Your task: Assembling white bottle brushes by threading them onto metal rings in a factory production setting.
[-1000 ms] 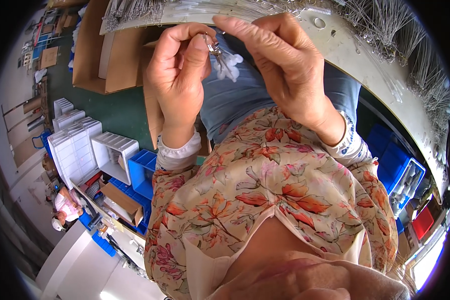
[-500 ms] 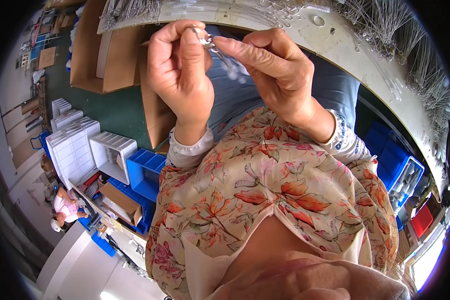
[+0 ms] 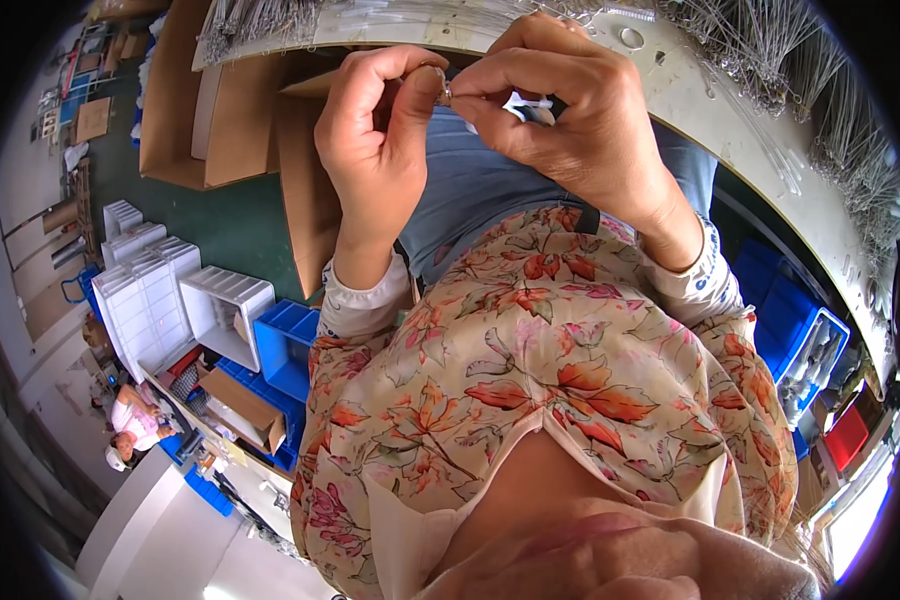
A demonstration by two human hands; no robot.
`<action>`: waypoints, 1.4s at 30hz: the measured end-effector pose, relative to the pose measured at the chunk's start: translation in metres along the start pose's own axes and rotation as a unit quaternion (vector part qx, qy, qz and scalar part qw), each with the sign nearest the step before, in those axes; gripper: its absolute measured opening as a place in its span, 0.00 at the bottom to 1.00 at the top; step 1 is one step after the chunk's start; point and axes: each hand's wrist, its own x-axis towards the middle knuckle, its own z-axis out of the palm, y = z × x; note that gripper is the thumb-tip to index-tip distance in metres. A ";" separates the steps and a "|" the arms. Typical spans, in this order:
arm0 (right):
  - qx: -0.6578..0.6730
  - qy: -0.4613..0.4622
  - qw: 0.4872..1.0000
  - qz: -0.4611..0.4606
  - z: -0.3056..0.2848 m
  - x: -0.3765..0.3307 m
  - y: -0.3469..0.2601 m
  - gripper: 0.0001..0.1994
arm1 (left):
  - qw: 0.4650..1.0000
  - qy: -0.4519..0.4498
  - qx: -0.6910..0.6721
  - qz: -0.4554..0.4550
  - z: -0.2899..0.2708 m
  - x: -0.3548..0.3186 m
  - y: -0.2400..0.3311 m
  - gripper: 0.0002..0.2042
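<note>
My left hand (image 3: 372, 135) is closed, thumb and forefinger pinching a small silvery metal ring (image 3: 443, 90) in front of the table edge. On the ring's other side my right hand (image 3: 585, 120) is closed too, its thumb and forefinger tips pressed against it. Something white and dark (image 3: 530, 107) shows through the gap between the right hand's fingers; what it is I cannot make out. Just beyond the hands lies the pale table (image 3: 670, 75), with a loose metal ring (image 3: 631, 39) on it.
Bundles of thin looped wires (image 3: 760, 65) cover the table's right side, more lying at far left (image 3: 260, 18). Open cardboard boxes (image 3: 245, 130) stand left of my knees. White crates (image 3: 150, 305) and blue bins (image 3: 288, 335) are at left, a blue bin (image 3: 805, 355) at right. A person (image 3: 138, 418) works far left.
Both hands have shifted; the left moved slightly right, the right rose and turned, its fingertips meeting the left's. The thin dangling metal parts seen before are now mostly hidden by the right hand.
</note>
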 end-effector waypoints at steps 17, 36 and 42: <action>-0.110 0.016 0.993 0.032 0.023 -0.010 0.024 0.08 | 0.962 0.039 -0.227 -0.148 -0.004 -0.012 0.002 0.06; 0.121 -0.103 0.979 0.130 0.039 -0.002 0.011 0.07 | 0.915 0.021 -0.322 -0.241 -0.031 -0.031 0.006 0.09; -0.202 -0.294 0.924 -0.136 0.039 -0.014 -0.002 0.15 | 0.719 -0.266 -0.376 -0.520 -0.080 -0.053 -0.021 0.09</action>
